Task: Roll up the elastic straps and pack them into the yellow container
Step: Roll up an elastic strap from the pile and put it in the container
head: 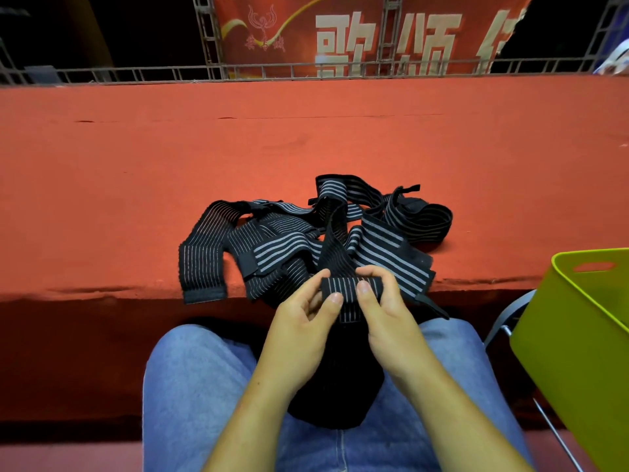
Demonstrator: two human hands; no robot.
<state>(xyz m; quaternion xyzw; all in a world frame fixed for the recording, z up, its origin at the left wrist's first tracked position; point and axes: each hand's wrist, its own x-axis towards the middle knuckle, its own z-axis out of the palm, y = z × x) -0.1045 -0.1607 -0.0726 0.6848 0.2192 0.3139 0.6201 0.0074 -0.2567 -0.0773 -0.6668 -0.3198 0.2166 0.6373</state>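
Straps pile point(306, 233) lies tangled, black with grey stripes, on the red table point(238, 148) at its near edge, some ends hanging over. Just in front of the pile, one strap point(343, 285) is partly rolled; its loose length runs up into the pile. Left hand point(303, 321) pinches the roll's left end, thumb on top. Right hand point(384, 311) pinches the right end, fingers curled over it. Yellow container point(578, 352) stands right of the pile, below table level, tilted. Jeans point(190, 386) show below the pile, under both forearms.
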